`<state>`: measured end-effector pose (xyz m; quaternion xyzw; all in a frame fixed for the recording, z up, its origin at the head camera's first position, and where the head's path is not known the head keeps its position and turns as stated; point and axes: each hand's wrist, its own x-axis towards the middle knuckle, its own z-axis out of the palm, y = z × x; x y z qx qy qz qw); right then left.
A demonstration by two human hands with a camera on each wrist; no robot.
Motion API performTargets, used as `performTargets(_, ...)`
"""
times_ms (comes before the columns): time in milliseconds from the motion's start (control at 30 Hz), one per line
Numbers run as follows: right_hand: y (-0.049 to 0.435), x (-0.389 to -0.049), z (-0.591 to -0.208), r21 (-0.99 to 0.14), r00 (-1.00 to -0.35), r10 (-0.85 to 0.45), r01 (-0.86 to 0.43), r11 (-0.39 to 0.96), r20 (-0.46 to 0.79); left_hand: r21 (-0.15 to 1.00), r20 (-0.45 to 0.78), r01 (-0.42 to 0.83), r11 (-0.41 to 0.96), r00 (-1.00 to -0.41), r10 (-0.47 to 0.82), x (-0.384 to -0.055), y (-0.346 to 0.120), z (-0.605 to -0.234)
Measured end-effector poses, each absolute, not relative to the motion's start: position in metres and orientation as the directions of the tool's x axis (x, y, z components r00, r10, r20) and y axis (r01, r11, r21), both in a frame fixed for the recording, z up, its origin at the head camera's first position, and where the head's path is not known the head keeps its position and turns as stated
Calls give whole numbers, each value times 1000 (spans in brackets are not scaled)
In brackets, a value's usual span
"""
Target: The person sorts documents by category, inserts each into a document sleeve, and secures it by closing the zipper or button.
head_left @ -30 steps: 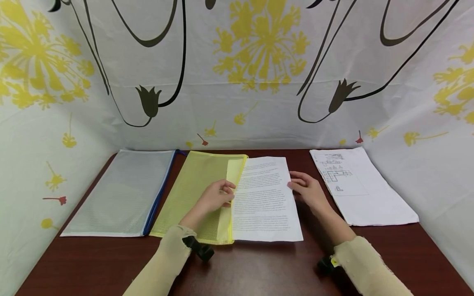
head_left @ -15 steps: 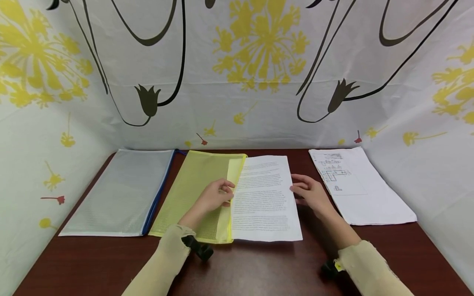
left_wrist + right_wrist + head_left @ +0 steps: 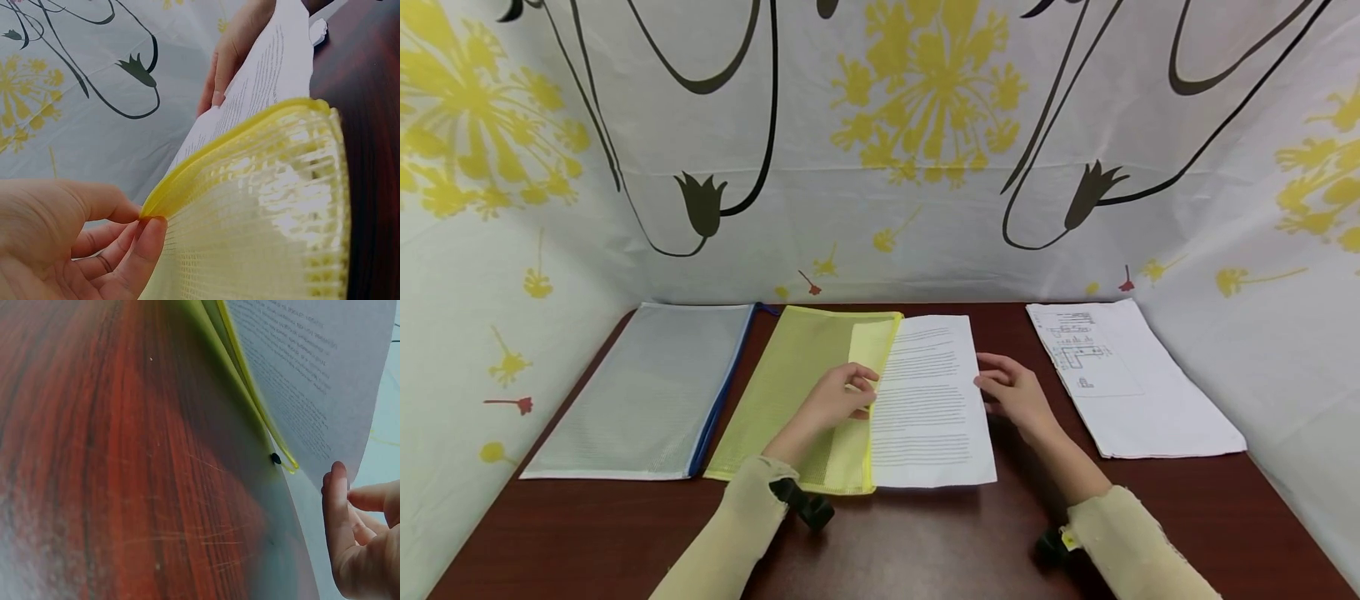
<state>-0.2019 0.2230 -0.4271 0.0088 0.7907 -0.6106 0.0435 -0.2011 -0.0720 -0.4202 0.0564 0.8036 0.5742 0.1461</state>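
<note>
the left hand (image 3: pixel 835 400) is pinching up the open edge of the yellow pouch (image 3: pixel 797 392). the right hand (image 3: pixel 1011 392), fingers straight, is touching the paper's (image 3: pixel 928 400) far side; the paper is lying halfway in, pointing left.

No legible text, label, brand or number anywhere. Printed sheet (image 3: pixel 928 400) at my right fingertips: rows of black type, too small and blurred to read in head view; my wrist views show same lines, slanted, still unreadable. Second sheet (image 3: pixel 1131 379) on table at 3 o'clock of it: heading lines plus box diagram at top, characters not resolvable. Yellow mesh pouch (image 3: pixel 808 392), grey mesh pouch (image 3: pixel 647 392): no markings visible.
</note>
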Motion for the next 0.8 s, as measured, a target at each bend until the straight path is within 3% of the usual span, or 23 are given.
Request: performTargets(800, 224, -193, -425, -963, -989, -109, 66, 262, -97, 934, -178, -87, 347, -954, 240, -199, -73, -422)
